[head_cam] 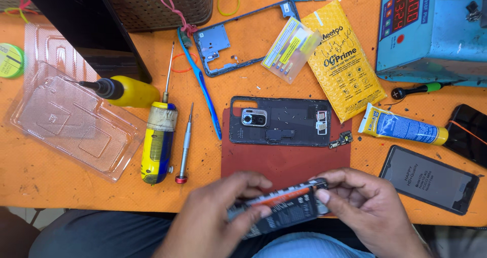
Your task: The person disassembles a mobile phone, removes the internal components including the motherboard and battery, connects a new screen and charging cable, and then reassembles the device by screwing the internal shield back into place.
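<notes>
Black phone battery is gripped at both ends, low over the near table edge: left hand pinched on one end, right hand on the other. Beyond it, an opened phone body is laid on a red mat; screwdrivers left, glue tube right.

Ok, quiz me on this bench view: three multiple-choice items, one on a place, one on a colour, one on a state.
1. Where does the opened phone lie?
A. on the dark red mat
B. inside the clear plastic tray
C. on the blue machine

2. What colour is the padded envelope?
A. green
B. yellow
C. white

3. What is the state of the phone battery?
A. seated in the phone
B. held by both hands
C. lying alone on the table

Answers: 1 A, the phone rests on the mat's upper edge. 2 B, it is yellow with dark print. 3 B, the left hand and right hand pinch its ends.
</notes>
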